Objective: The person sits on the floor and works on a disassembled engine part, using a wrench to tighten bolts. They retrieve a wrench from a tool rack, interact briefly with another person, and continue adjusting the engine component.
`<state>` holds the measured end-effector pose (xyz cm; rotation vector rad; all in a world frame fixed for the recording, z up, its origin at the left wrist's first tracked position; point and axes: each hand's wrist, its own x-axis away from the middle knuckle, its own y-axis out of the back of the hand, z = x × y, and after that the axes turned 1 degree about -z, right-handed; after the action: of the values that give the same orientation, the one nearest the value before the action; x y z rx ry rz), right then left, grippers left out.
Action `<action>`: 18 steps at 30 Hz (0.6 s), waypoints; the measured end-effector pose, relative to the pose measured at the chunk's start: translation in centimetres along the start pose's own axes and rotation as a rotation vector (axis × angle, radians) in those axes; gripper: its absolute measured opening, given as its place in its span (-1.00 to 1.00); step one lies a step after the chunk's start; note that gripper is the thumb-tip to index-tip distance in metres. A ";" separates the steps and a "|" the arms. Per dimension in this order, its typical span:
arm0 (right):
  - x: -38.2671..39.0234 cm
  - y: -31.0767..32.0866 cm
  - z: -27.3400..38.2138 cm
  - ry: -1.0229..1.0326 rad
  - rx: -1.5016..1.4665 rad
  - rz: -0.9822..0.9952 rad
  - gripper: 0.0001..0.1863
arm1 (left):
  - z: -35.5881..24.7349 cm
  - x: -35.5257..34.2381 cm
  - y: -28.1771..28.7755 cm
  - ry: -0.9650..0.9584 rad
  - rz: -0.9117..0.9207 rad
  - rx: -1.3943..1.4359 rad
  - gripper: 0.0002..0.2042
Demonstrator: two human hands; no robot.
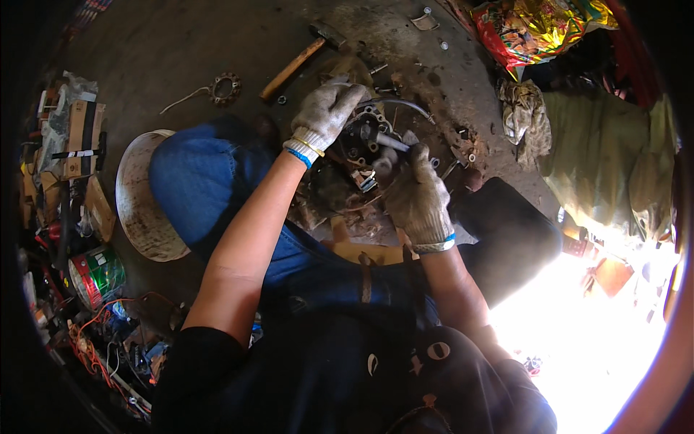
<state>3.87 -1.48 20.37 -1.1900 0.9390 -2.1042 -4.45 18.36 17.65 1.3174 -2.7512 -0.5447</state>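
Observation:
Between my knees lies a greasy round machine part [354, 137] with bolt holes round its rim. My left hand [327, 108], in a dirty knitted work glove, is closed at its upper left edge; what its fingers grip is hidden. A dark curved hose or rod [405, 103] runs from by those fingertips to the right. My right hand [421, 195], gloved too, is closed round a short grey metal rod [391, 142], whose far end reaches into the middle of the part. A small block with wires [363, 179] hangs below the part.
Beyond my left hand lie a wooden-handled hammer [293, 69] and a ring with a wire tail [225, 88]. A white bucket [137, 210] stands by my left knee. Boxes [83, 141] and scrap crowd the left. At right are a greenish cloth [603, 155] and a shiny bag [538, 32].

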 end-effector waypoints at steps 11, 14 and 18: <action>3.7 -2.6 5.0 -0.292 0.631 -0.013 -0.53 | 0.6 -0.2 0.0 0.024 0.025 -0.120 -0.65; 3.9 -3.9 4.8 -0.242 0.669 0.146 -0.55 | 0.8 -0.2 -0.2 0.083 0.045 -0.087 -0.66; 3.3 -3.8 3.1 -0.239 1.047 -0.127 -0.55 | 1.1 -0.5 -0.3 -0.037 -0.007 -0.103 -0.61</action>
<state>4.65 -2.49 26.10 -0.8764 -0.3669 -2.0062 -4.15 18.85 16.61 1.3072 -2.7080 -0.7075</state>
